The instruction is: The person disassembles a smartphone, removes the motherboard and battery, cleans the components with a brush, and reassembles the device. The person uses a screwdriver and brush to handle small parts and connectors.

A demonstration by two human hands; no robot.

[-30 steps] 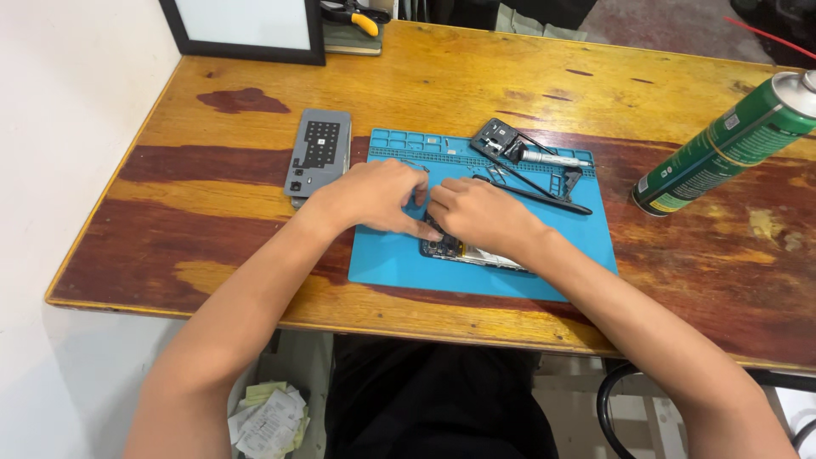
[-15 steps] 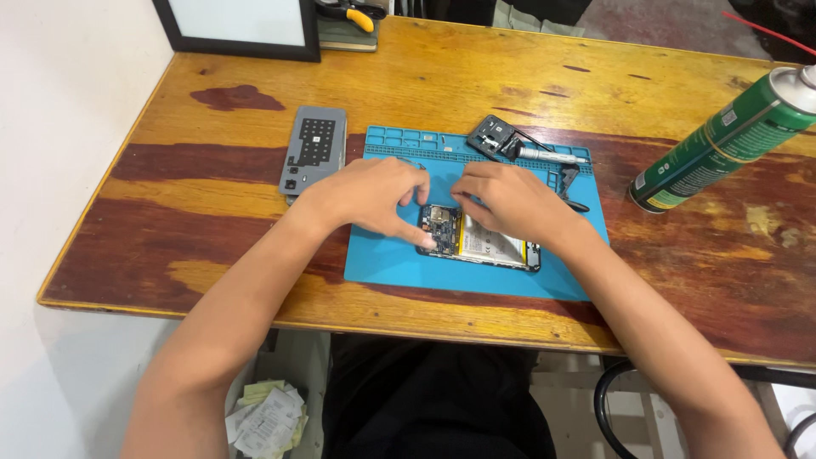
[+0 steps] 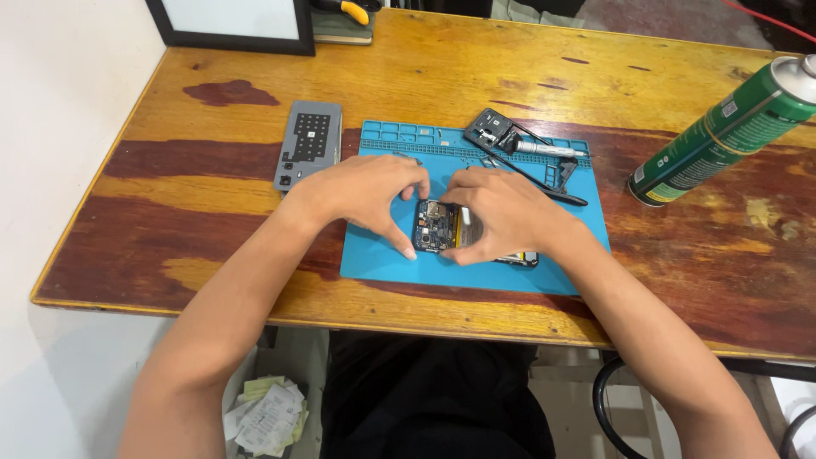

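Both hands point(image 3: 433, 204) close together, fingers point(image 3: 399, 238) curled, seemingly pressing.

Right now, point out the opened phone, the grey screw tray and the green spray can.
opened phone point(image 3: 435, 227), head view, exposed circuit board.
grey screw tray point(image 3: 309, 143), head view, dark centre grid.
green spray can point(image 3: 722, 136), head view, can's body.

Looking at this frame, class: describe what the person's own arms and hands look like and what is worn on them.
Both forearms are bare up to the picture's lower edge, with no sleeve in view. The left hand and right hand wear no gloves; no ring, watch or wrist strap shows. No cables or markings show on either arm.
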